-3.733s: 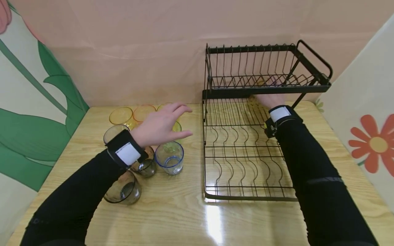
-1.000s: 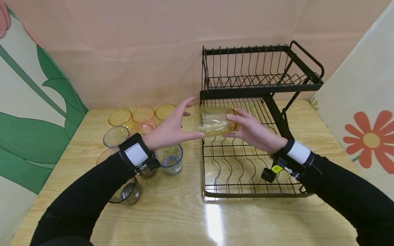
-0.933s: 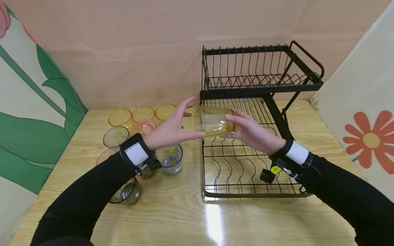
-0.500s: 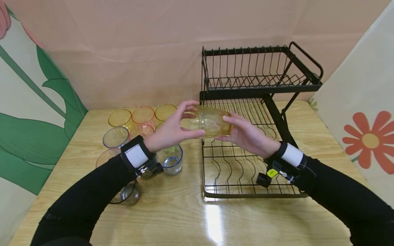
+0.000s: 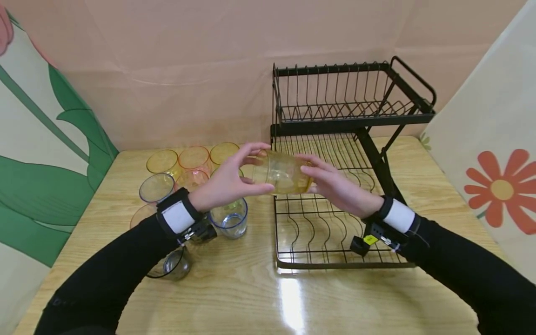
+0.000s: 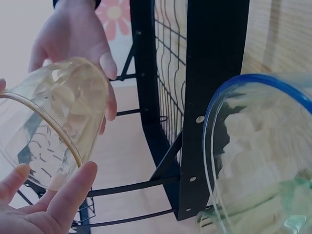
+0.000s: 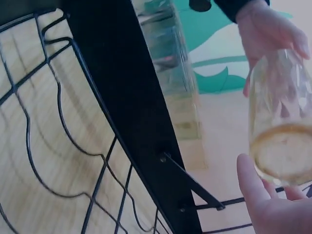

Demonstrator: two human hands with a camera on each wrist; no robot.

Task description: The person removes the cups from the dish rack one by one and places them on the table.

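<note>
A clear amber-yellow drinking glass (image 5: pixel 282 173) is held on its side in the air, just in front of the lower tier of the black dish rack (image 5: pixel 341 265). My left hand (image 5: pixel 230 179) curls its thumb and fingers round the rim end. At the base end, my right hand (image 5: pixel 341 186) holds the glass between thumb and fingers. In the left wrist view the mouth of the glass (image 6: pixel 80 92) faces my left hand (image 6: pixel 53 212). The right wrist view shows its base (image 7: pixel 282 153) toward my right hand (image 7: pixel 278 209).
On the wooden table (image 5: pixel 247 293) at the left stand several glasses, among them yellow-rimmed (image 5: pixel 162 160), red-rimmed (image 5: pixel 194 157), blue-rimmed (image 5: pixel 228 226) and smoky grey (image 5: pixel 177 267) ones. My left forearm partly covers them. The rack's upper tier (image 5: pixel 356 124) overhangs its back part.
Earlier my right hand reached under the upper tier; it has since brought the glass left. My left hand, spread before, has closed round the rim end. The glass now tilts slightly.
</note>
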